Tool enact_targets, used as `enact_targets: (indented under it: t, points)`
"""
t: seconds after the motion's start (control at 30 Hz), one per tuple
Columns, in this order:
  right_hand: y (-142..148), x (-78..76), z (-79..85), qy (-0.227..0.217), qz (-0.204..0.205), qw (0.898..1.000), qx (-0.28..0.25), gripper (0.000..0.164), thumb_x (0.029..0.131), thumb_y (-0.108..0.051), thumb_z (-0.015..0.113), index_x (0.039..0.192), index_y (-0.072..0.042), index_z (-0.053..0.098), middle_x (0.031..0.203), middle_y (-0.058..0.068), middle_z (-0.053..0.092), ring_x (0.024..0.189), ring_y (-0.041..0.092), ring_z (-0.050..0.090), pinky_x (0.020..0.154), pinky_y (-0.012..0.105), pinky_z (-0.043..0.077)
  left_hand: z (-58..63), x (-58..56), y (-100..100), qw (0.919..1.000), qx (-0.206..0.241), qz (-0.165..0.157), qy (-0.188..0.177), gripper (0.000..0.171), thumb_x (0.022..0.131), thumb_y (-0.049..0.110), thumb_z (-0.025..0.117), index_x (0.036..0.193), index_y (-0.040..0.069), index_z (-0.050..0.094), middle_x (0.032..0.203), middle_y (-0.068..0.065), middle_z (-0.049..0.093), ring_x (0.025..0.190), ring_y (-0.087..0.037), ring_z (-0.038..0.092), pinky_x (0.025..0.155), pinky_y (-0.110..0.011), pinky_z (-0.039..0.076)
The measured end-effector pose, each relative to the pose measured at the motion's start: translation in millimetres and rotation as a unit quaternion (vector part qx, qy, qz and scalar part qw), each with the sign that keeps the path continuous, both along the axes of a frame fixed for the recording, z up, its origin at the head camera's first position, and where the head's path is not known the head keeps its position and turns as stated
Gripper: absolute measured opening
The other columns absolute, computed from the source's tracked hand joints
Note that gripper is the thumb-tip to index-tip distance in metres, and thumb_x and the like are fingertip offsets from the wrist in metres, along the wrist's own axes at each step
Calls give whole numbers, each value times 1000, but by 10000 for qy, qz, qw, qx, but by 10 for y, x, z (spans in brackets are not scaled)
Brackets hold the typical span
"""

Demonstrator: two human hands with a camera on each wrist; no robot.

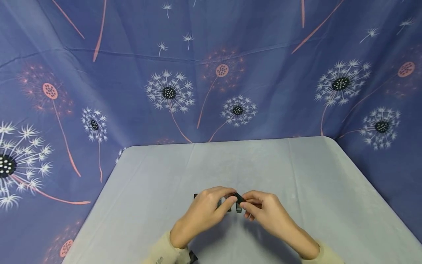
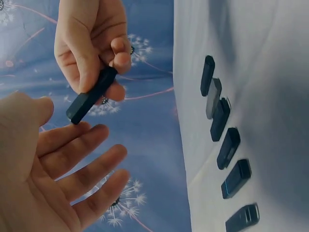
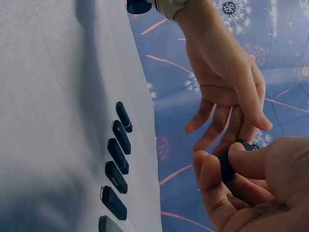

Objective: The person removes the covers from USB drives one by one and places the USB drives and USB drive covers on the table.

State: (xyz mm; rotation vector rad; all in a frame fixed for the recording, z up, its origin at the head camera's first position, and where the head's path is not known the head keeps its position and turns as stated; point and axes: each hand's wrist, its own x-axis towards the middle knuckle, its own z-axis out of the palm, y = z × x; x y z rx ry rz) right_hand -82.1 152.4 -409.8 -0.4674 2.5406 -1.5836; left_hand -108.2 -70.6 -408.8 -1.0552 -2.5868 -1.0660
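Note:
My right hand [image 1: 267,209] pinches a small black USB stick [image 2: 91,94] between thumb and fingers, raised above the table. The stick is tilted, its free end pointing toward my left hand [image 1: 206,207]. In the left wrist view the left fingers [image 2: 89,166] are spread and fairly straight, with the index fingertip close by the stick's lower end; whether they touch is unclear. Below both hands, several similar sticks lie in a row, among them a grey one [image 2: 213,99] and a black one [image 2: 236,179]. From the head view, the hands hide most of this row.
A pale cloth covers the table [image 1: 148,176]. Behind and beside it hangs a blue curtain [image 1: 270,73] with dandelion prints. A dark object [image 1: 193,256] shows at the left sleeve, by the frame's lower edge.

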Motion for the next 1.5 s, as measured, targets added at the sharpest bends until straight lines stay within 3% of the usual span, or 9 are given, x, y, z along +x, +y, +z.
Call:
enact_targets:
  t: [0.1, 0.33, 0.43, 0.63, 0.73, 1.03, 1.27, 1.5]
  points:
    - [-11, 0, 5, -29, 4, 10000, -52, 18, 99, -19, 71, 108, -4, 73, 85, -1, 76, 66, 11, 70, 61, 34, 60, -6, -10, 32, 9999, 133, -51, 79, 36, 109, 39, 52, 122, 15, 75, 113, 3, 76, 97, -5, 72, 84, -24, 58]
    - [-28, 6, 12, -141, 132, 9997, -137, 21, 101, -20, 69, 113, -4, 71, 96, 6, 77, 72, 12, 72, 64, 35, 61, -18, -43, 55, 9988, 429, -165, 146, 27, 101, 36, 66, 113, 16, 78, 99, 7, 76, 79, 2, 64, 65, -13, 50]
    - [-25, 3, 10, -51, 234, 9996, -146, 21, 100, -20, 70, 114, -5, 70, 99, 9, 76, 74, 11, 72, 64, 33, 61, -30, -53, 69, 9976, 651, -203, 121, 20, 98, 32, 70, 107, 17, 79, 97, 8, 75, 78, 4, 62, 65, -16, 52]
    - [-20, -2, -42, 712, 423, 9965, 83, 17, 98, -30, 72, 109, -18, 75, 82, -8, 69, 64, 4, 62, 56, 25, 55, -64, -47, 102, 9949, 967, -275, 55, 16, 94, 28, 75, 103, 16, 80, 94, 7, 75, 78, 4, 61, 68, -19, 55]
    - [-19, -3, -70, 913, 563, 9941, 148, 16, 99, -31, 69, 108, -19, 75, 80, -11, 66, 64, 4, 61, 56, 24, 54, -72, -33, 100, 9952, 935, -287, -17, 17, 95, 28, 75, 105, 16, 80, 94, 7, 75, 79, 4, 61, 69, -20, 56]
    - [-46, -31, -120, 1128, 675, 9910, 257, 13, 101, -28, 67, 104, -18, 75, 72, -12, 62, 58, -1, 55, 49, 23, 50, -94, -27, 56, 9955, 888, -292, -166, 25, 94, 28, 74, 115, 15, 79, 100, 5, 76, 80, 3, 63, 69, -14, 53]
    - [-51, -26, -127, 1102, 709, 9911, 224, 15, 102, -29, 65, 107, -17, 75, 73, -10, 62, 57, -4, 51, 50, 22, 50, -107, -28, 50, 9954, 899, -300, -150, 22, 94, 28, 75, 113, 19, 79, 96, 8, 75, 80, 4, 62, 69, -12, 51]
    - [-34, -29, -129, 1067, 679, 9915, 290, 19, 103, -29, 64, 112, -16, 75, 74, -12, 62, 57, -4, 51, 49, 22, 49, -107, -35, 69, 9960, 830, -319, -64, 23, 94, 28, 75, 113, 16, 79, 98, 7, 75, 82, 3, 63, 71, -12, 52]
